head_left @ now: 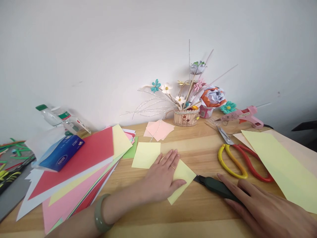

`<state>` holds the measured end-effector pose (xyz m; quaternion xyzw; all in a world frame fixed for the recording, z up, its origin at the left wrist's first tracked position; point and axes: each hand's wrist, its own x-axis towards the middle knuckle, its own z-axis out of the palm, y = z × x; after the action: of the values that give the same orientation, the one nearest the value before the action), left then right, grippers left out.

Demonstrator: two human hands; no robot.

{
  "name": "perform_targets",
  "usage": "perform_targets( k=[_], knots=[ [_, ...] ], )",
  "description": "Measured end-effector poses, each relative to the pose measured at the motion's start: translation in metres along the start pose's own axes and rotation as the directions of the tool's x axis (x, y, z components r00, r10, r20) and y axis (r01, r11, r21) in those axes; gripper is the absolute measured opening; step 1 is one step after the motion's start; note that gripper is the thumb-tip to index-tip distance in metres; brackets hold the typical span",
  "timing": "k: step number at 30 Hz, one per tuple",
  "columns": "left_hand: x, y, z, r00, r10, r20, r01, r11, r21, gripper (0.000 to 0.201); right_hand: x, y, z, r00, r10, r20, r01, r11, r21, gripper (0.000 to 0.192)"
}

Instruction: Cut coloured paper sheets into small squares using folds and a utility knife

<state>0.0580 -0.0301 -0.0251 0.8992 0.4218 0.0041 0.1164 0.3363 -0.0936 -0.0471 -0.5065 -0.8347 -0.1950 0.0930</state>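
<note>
My left hand [162,177] lies flat, fingers together, pressing on a pale yellow paper square [182,173] on the wooden table [203,148]. A second pale yellow square [146,154] lies just left of it. My right hand [262,206] grips a dark green utility knife [216,187], whose tip sits at the right edge of the pressed square. A green bangle [100,213] circles my left wrist.
A fan of coloured paper sheets [81,172] and a blue tissue pack [61,152] lie at left. Yellow-and-red scissors [237,158], a long yellow sheet [279,165] and a pink glue gun [244,115] are at right. A paper flower basket [187,114] and pink squares [158,129] stand behind.
</note>
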Motion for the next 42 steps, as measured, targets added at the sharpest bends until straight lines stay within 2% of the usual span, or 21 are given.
perform_targets(
  k=[5, 14, 21, 30, 36, 39, 42],
  knots=[
    [0.000, -0.001, 0.002, 1.000, 0.013, -0.010, -0.013, 1.000, -0.001, 0.073, -0.005, 0.004, 0.003, 1.000, -0.005, 0.031, 0.005, 1.000, 0.012, 0.049],
    [0.001, -0.001, 0.002, 1.000, 0.014, -0.017, -0.014, 1.000, 0.009, 0.073, 0.012, -0.002, -0.003, 0.998, -0.019, -0.055, 0.017, 0.999, -0.030, 0.046],
    [0.001, -0.003, 0.005, 0.999, 0.018, -0.028, -0.018, 1.000, 0.019, 0.073, 0.001, 0.010, 0.004, 1.000, 0.015, 0.015, -0.015, 0.998, 0.054, 0.052],
    [0.000, -0.001, 0.002, 1.000, 0.007, -0.017, -0.007, 1.000, -0.001, 0.073, 0.029, 0.001, -0.006, 0.998, -0.060, -0.020, 0.061, 0.995, 0.085, 0.043],
    [0.001, -0.002, 0.005, 1.000, 0.021, -0.015, -0.021, 1.000, 0.013, 0.072, 0.029, 0.006, -0.004, 0.996, -0.053, -0.075, 0.055, 0.998, 0.033, 0.043],
    [0.002, -0.004, 0.002, 0.999, 0.034, 0.002, -0.034, 0.999, -0.007, 0.072, 0.027, 0.003, -0.004, 0.995, -0.073, -0.071, 0.075, 0.997, 0.023, 0.043],
    [0.001, -0.007, -0.009, 0.993, 0.101, 0.056, -0.099, 0.994, -0.037, 0.073, 0.024, -0.004, -0.007, 0.991, -0.104, -0.088, 0.104, 0.995, -0.006, 0.042]
  ],
)
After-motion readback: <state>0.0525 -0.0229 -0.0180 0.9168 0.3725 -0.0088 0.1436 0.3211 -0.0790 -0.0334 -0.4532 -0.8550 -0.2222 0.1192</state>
